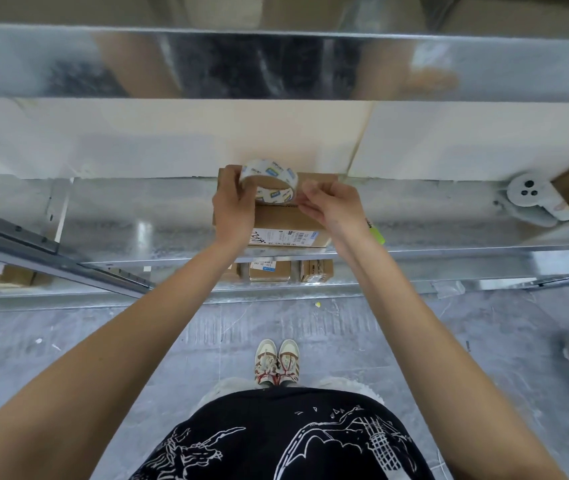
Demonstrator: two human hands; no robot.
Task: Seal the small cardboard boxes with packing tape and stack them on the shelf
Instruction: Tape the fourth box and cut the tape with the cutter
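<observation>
Shelf [103,216] holds the cardboard box [290,223], long side left-right, label facing me. Left hand [234,206] grips the tape roll [271,181] above it, hole toward me; right hand [331,206] pinches the tape end.

Cardboard box [286,221] on metal shelf [120,216].

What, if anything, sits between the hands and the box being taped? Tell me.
Nothing visible blocks them. The left hand holds the tape roll directly over the cardboard box on the metal shelf, and the right hand pinches at the roll's edge above the box top. The yellow-green marker lies off to the right.
</observation>
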